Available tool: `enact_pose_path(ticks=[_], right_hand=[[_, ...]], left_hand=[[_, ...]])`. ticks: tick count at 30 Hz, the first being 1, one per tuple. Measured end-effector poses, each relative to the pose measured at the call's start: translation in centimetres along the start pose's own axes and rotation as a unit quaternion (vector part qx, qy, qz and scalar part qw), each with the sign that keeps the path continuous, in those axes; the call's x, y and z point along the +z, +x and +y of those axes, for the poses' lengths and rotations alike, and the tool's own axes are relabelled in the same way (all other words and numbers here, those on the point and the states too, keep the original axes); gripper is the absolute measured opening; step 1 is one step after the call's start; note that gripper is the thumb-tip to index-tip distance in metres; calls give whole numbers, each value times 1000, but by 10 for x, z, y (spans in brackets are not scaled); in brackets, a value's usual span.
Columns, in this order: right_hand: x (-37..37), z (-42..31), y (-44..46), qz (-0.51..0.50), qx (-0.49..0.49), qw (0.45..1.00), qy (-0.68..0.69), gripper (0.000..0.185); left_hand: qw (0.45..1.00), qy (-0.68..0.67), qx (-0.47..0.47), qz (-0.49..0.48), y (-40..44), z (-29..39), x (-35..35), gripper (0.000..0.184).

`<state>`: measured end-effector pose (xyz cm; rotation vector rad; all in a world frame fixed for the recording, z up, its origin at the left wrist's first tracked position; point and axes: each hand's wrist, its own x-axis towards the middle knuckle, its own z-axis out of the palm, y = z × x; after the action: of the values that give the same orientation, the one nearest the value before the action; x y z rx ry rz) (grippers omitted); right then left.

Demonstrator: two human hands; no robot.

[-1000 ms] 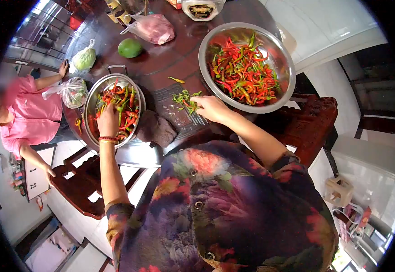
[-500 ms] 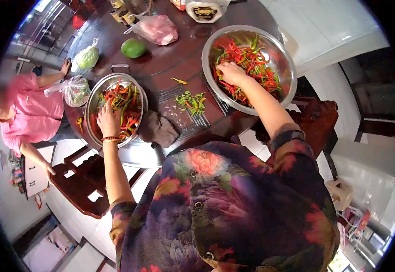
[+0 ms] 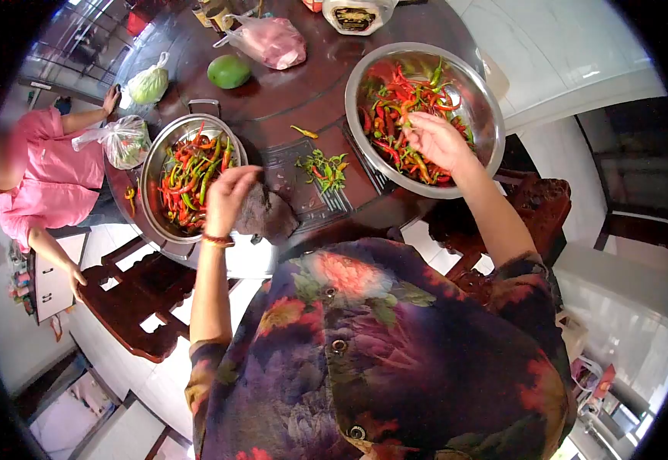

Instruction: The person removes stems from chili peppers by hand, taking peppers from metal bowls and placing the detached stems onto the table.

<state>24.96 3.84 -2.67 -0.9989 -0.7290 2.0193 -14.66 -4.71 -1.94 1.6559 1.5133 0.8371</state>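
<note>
We saw the left hand (image 3: 230, 192) with its fingers bent and held close together, above the right edge of the smaller pan and near a dark cloth (image 3: 273, 216); whether anything lay within it we could not tell. The right hand (image 3: 440, 144) was narrow, thumb and fingertips drawn nearly together over the large bowl (image 3: 478, 107), and again we could not make out whether it pinched something small. Beneath it, the metal bowl held a heap of chillies (image 3: 391, 146), mostly red with some green and yellowish ones, leaving part of the shiny wall bare. The pan (image 3: 147, 188), metal with a loop handle, held more red and green chillies (image 3: 196, 180). Between the two containers we noticed a small pile of green stems (image 3: 325, 172) on the bench (image 3: 273, 103), with a single yellowish chilli (image 3: 304, 132) lying just beyond. Farther out sat a green fruit (image 3: 229, 71), a bag with pink contents (image 3: 276, 44), a bag with pale green contents (image 3: 148, 84) and a clear bag (image 3: 127, 144) beside the pan. At the left, another person (image 3: 54, 169) in pink had one hand at the bench's edge and the other on a chair (image 3: 131, 307). Half a second earlier, we had seen the left hand's fingers among the pan's chillies and the right hand's farther left in the bowl; the pile had stayed put.
</note>
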Motion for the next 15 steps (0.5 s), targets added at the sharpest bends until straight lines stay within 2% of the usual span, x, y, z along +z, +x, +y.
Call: enact_pose_path(ticks=[1,3,5,7,8,10,12,13,14,15], right_hand=[[12,2,-6,-18,14,1000,22,15],[34,7,-15,-64,54,996,30,16],[56,15,-20,-67,83,994,6,16],[68,30,-19,-127,93,987,-32,15],[76,38,-21,-111,89,988,-66,15],[81,46,-23,-85,81,991,-64,19],[65,57,-16,-55,47,990,-119,23],[59,54,-13,-21,13,986,-163,21],[49,51,-5,59,-8,967,-248,20],[35,48,5,137,-30,933,-331,19]], left_hand=[[999,-7,24,-38,6,18,15,16],[976,-167,-8,-137,17,41,46,22],[929,-320,-44,-180,23,66,75,26],[909,-359,-46,-208,28,82,95,29],[902,-377,-34,-210,30,81,103,24],[930,-327,-39,-165,29,73,107,20],[955,-268,-48,-114,27,67,98,15],[982,-172,-38,-70,26,57,87,15],[988,-140,-53,-27,23,48,72,15],[997,-69,-15,23,24,35,56,15]])
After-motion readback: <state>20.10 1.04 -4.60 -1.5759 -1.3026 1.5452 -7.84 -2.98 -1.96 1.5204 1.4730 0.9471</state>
